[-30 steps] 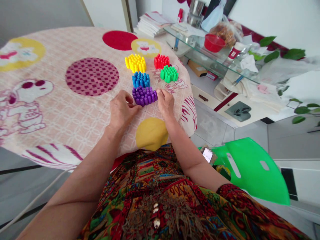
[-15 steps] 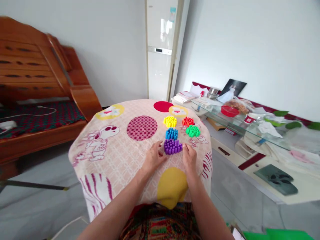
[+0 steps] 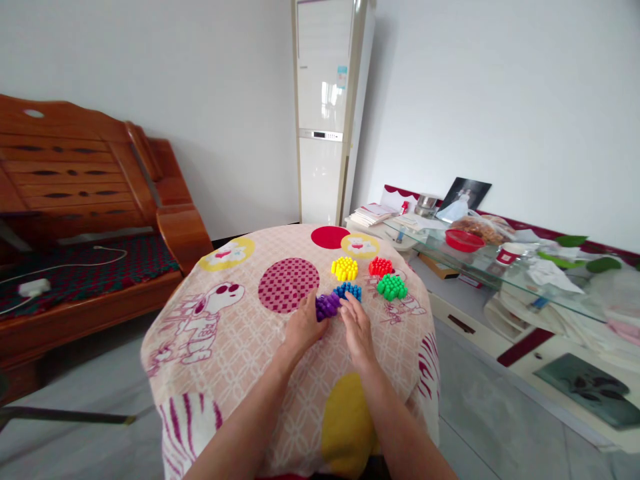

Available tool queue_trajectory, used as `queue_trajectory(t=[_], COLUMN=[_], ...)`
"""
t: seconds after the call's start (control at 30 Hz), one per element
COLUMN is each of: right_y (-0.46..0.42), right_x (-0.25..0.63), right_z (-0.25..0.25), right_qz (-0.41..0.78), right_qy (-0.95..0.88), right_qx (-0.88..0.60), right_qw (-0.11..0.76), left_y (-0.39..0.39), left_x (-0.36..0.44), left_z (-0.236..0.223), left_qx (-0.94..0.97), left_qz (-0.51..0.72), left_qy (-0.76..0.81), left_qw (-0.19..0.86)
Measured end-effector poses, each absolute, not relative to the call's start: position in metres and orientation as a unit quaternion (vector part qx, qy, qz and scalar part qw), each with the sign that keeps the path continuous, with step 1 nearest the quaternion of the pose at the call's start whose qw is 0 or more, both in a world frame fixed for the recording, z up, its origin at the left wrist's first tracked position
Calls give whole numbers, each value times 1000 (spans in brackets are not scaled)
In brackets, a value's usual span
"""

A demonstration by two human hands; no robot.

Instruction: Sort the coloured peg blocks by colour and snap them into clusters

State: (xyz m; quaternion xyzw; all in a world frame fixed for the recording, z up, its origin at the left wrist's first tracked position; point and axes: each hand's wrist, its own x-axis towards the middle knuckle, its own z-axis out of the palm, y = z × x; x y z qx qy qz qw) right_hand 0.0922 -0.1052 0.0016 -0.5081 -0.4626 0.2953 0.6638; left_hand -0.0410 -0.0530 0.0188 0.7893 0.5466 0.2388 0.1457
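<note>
A tight bunch of purple pegs (image 3: 327,305), slightly smeared by motion, stands on the cloth-covered table (image 3: 240,393) between my hands. My left hand (image 3: 301,325) curls round its left side, fingers behind and thumb in front. On the right, my right hand (image 3: 357,331) has its fingers stretched out, the tips at the bunch's right edge. Just behind the purple bunch is a group of blue pegs (image 3: 349,291), partly hidden by my right fingers. Farther back stand yellow pegs (image 3: 345,269), red pegs (image 3: 381,267) and green pegs (image 3: 393,287), each colour grouped together.
To the right runs a glass shelf (image 3: 520,283) holding a red bowl (image 3: 464,241), a paper cup (image 3: 507,253), papers and bags. A wooden bench (image 3: 90,177) stands at the left. Beyond the table rises a tall white cabinet unit (image 3: 323,170).
My head has tilted up, bringing the room into view. The purple bunch has shifted left and turned against the blue group. My right fingers have straightened out.
</note>
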Motion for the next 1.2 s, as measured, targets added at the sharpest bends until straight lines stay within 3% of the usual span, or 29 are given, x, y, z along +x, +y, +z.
queue_trajectory(t=[0.07,0.2,0.3,0.37,0.53,0.77,0.93,1.1,1.2], right_y=[-97,-73,-51,-36,-16,-11,11,26,26], right_x=[101,175,249,286,291,178,103,56,64], right_z=[13,22,15,8,-5,-5,1,18,31], right_qz=[269,94,-24,-34,35,209,398,541,548], right_qy=[-466,-417,-365,-347,-415,-467,-428,-432,-483], right_qx=[-497,-575,-661,-706,-733,-643,-530,-458,-423], right_qw=[681,697,655,616,539,569,615,558,536], left_y=[-28,20,45,52,20,-38,14,71,89], left_x=[-66,-101,-105,-102,-93,-75,-84,-112,-125], left_z=[20,17,16,18,26,3,2,13,18], left_qx=[775,755,770,787,808,834,795,727,691], left_qz=[251,260,261,258,235,197,282,365,391], left_qy=[566,593,571,545,513,489,519,562,588], left_qw=[125,101,112,131,171,162,139,151,157])
